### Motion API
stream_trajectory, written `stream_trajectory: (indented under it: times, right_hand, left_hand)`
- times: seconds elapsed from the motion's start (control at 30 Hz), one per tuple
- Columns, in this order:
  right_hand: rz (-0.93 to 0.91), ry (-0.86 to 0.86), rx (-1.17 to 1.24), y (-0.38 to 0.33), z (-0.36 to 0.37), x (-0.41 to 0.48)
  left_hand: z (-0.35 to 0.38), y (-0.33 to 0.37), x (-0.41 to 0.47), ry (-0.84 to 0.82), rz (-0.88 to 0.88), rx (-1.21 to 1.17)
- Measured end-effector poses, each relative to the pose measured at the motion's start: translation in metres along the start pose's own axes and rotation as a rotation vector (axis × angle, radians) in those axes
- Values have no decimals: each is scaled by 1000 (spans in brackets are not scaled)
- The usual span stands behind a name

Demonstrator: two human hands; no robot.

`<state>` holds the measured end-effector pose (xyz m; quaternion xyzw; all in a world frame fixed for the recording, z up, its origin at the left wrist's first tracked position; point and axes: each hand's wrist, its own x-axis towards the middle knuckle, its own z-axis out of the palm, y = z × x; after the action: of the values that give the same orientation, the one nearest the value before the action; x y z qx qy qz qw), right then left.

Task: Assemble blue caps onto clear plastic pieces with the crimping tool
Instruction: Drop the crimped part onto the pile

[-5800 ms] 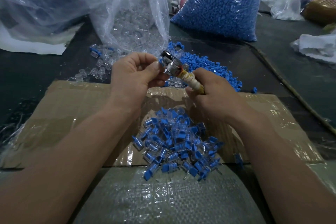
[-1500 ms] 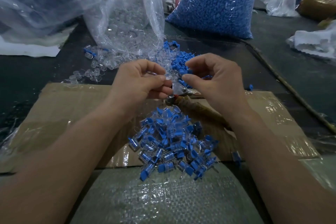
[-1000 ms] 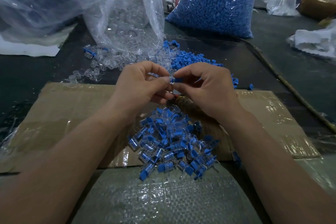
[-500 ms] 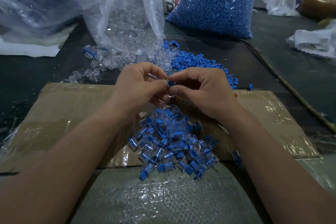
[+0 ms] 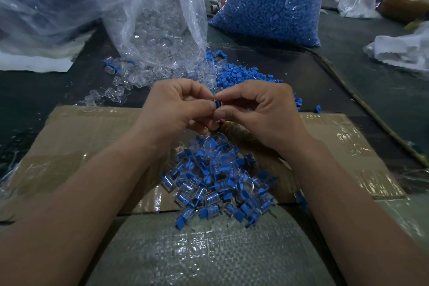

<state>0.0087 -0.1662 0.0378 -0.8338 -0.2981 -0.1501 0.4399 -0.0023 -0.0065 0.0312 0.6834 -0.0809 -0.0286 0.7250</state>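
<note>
The dark desk (image 5: 46, 90) carries what it carried a few seconds ago: the bag of blue caps (image 5: 274, 0), the clear bag of plastic pieces (image 5: 160, 21) and the taped cardboard sheet (image 5: 81, 137) all lie where they did, and the pile of finished pieces (image 5: 216, 176) on the cardboard looks no larger. The change is in the hands. Nearly six seconds back the right hand (image 5: 260, 111) gripped the crimping tool and the left hand (image 5: 176, 109) fed its head. Now the crimping tool (image 5: 234, 131) lies on the cardboard, mostly hidden under the right hand. In the last second and a half both hands have drawn together over the cardboard's far edge, fingers curled, thumbs and forefingers meeting tip to tip. Between them sits a single blue cap (image 5: 217, 104), pinched from both sides. The clear piece it should join is hidden in the left hand's fingers, so I cannot tell whether the cap is seated. This reads as a new cycle: the cap is being fitted by hand, and the crimp is not yet done.
</note>
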Motion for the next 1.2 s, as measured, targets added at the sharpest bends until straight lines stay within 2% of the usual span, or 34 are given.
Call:
stream_trajectory:
  times: [0.2, 0.47, 0.67, 0.73, 0.83, 0.9, 1.03, 1.1, 1.2]
  right_hand:
    - [-49, -40, -63, 1, -4, 1]
    - [-140, 9, -150, -2, -5, 0]
    - [-111, -21, -158, -3, -6, 0]
    - [-7, -52, -101, -5, -10, 1]
    - [255, -101, -55, 0, -30, 3]
    - [401, -210, -171, 9, -48, 3]
    - [629, -544, -448, 21, -62, 0]
    - [665, -639, -461, 20, -56, -1]
    - [626, -645, -516, 20, -49, 1]
  left_hand:
    - [-1, 0, 0, -26, -46, -15]
    - [-3, 4, -1, -52, -42, -12]
    - [-2, 2, 1, -32, -42, -29]
    - [-3, 1, 2, -23, -53, -37]
    - [-4, 0, 4, 4, -72, -61]
    - [-5, -1, 4, 14, -75, -72]
    - [-5, 0, 4, 20, -73, -82]
    - [-5, 0, 4, 22, -71, -91]
    - [-6, -1, 5, 17, -72, -99]
